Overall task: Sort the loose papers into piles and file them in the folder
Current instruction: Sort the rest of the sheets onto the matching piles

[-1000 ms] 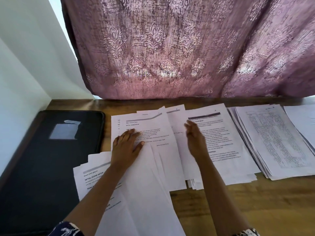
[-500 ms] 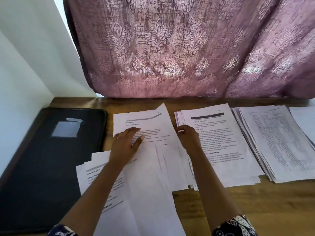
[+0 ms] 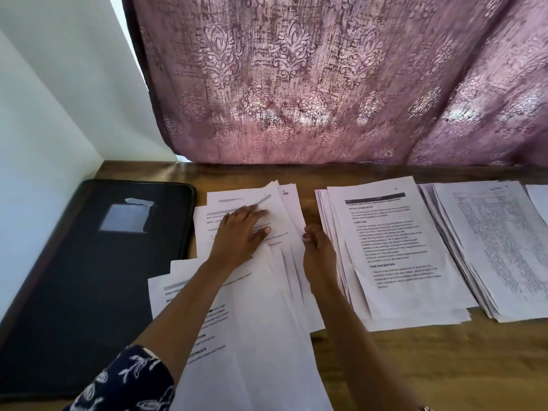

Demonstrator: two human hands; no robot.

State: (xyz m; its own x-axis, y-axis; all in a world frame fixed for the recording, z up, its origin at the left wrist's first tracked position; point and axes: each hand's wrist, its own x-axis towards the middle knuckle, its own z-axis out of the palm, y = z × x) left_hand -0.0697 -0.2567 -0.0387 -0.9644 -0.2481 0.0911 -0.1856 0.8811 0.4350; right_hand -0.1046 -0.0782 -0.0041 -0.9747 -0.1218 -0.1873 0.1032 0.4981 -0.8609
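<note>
A spread of loose papers (image 3: 261, 321) lies fanned across the wooden table (image 3: 444, 369) in front of me. My left hand (image 3: 240, 232) rests flat on the top sheets with its fingers straight. My right hand (image 3: 317, 250) sits in the gap just right of that spread, its curled fingers on the edge of the sheets. To the right lies a pile of printed text pages (image 3: 400, 256). Beyond it is a pile of pages with tables (image 3: 489, 247). A black folder (image 3: 89, 277) lies closed at the left, a taped label on its cover.
A patterned mauve curtain (image 3: 326, 84) hangs behind the table's far edge. A white wall (image 3: 44, 114) borders the folder on the left. One more white sheet (image 3: 538, 200) shows at the far right edge. Bare wood runs along the front right.
The loose sheets have been drawn left, away from the text pile, and a gap of bare wood shows between them. My right hand shifted from the text pile's edge to the loose sheets' edge.
</note>
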